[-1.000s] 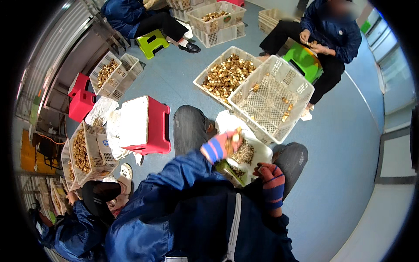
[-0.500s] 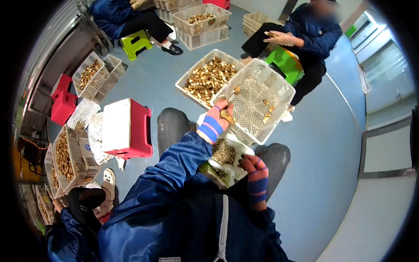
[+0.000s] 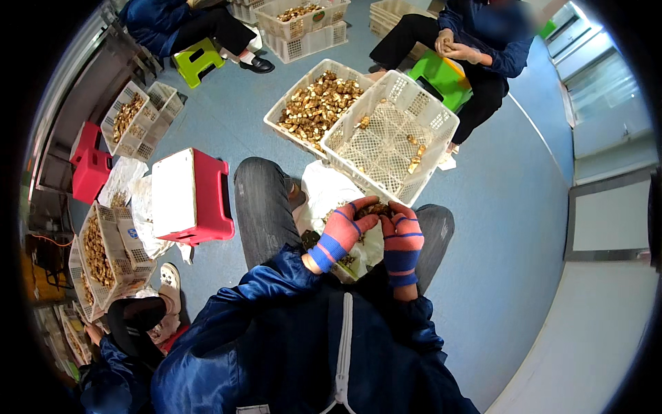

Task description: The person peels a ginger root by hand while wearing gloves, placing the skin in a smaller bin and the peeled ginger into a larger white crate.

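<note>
Over my lap, my left hand (image 3: 343, 233), in a pink and blue striped fingerless-style glove, grips a dark brown, mushroom-like piece (image 3: 374, 210). My right hand (image 3: 402, 239), gloved alike, meets it from the other side with curled fingers; whether it also holds a tool is hidden. Beneath both hands a white plastic sheet (image 3: 324, 181) lies between my knees, with small dark scraps on it. Just beyond stands a white mesh crate (image 3: 386, 155) holding a few brown pieces. It overlaps a fuller crate (image 3: 292, 140) heaped with brown-and-white pieces.
A red stool (image 3: 207, 196) with a white top stands left of my knee. Filled crates (image 3: 96, 252) line the left side, near a co-worker's leg (image 3: 134, 321). Across from me, one co-worker sits on a green stool (image 3: 441, 77), another on a lime stool (image 3: 198, 61).
My left hand has come back from the crate's near edge to my lap with the brown piece. My right hand has risen to meet it. The view has shifted slightly.
</note>
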`<state>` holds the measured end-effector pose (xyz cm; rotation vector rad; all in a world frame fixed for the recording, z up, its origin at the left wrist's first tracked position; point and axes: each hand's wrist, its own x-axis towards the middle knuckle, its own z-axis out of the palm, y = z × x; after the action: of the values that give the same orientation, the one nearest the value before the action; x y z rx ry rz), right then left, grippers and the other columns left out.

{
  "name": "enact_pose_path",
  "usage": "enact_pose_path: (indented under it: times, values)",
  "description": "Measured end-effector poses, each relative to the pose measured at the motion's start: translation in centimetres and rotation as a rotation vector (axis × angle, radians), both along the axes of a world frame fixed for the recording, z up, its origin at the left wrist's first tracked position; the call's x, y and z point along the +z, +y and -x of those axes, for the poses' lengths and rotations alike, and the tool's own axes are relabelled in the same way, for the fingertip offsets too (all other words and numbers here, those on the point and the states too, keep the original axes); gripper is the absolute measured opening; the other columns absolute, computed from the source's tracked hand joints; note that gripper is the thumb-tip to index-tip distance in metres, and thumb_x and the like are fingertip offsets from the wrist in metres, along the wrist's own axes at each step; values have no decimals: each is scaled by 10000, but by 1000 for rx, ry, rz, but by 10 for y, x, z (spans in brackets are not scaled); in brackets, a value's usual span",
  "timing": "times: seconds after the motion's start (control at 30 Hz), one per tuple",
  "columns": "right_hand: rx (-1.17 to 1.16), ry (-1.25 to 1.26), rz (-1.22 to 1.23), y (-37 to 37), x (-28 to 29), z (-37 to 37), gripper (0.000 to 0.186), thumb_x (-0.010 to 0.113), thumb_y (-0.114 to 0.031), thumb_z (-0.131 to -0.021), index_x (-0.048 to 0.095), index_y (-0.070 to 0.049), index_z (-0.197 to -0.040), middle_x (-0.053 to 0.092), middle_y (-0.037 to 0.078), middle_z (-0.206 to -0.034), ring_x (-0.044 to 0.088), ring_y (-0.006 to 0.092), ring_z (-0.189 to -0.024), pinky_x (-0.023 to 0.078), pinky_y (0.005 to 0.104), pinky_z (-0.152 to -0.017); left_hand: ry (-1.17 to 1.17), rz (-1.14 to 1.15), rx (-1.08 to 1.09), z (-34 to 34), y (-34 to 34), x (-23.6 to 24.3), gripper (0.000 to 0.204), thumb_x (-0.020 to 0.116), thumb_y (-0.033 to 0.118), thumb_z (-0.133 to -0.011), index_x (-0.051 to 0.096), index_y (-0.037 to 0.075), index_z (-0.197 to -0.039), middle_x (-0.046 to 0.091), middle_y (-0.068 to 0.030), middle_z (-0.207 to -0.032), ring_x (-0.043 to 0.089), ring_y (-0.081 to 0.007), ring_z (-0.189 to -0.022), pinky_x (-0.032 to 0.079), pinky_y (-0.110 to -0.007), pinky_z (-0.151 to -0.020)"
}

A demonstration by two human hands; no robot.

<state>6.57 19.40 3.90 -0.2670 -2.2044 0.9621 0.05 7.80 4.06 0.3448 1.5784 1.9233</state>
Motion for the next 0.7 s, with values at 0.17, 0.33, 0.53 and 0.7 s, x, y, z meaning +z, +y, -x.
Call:
enact_pose_path:
  times: [0.17,0.33,0.53,0.7]
  values:
    - [20,36,112,-1,6,-3,148,621,12,-696,477,-15,-683,610,123,-873,576,243,-712,459,296,-620,195,206,-59,-1,-9,12,385,547,116,-803,484,-26,-1156,596,-88,-996,554,-124,-888,441,-229,-764]
    - [257,-7,390,9,15,-10,201,617,68,-679,439,-3,-619,609,136,-804,573,194,-715,465,279,-654,-4,64,-56,-3,-18,25,377,503,188,-840,494,-58,-1125,598,-58,-906,536,-88,-782,433,-208,-699]
    - [187,-22,397,7,10,-12,206,666,-7,-660,464,4,-625,597,122,-795,564,213,-657,437,273,-569,-153,-8,-115,0,-25,24,417,471,340,-872,544,-26,-1058,598,-43,-852,541,-74,-750,445,-207,-646]
    - [254,-47,256,8,15,-14,123,657,-55,-688,544,-8,-677,602,115,-823,576,208,-687,443,281,-600,19,95,-124,1,-25,19,442,473,378,-868,548,-16,-1053,600,-45,-844,550,-80,-714,447,-206,-622]
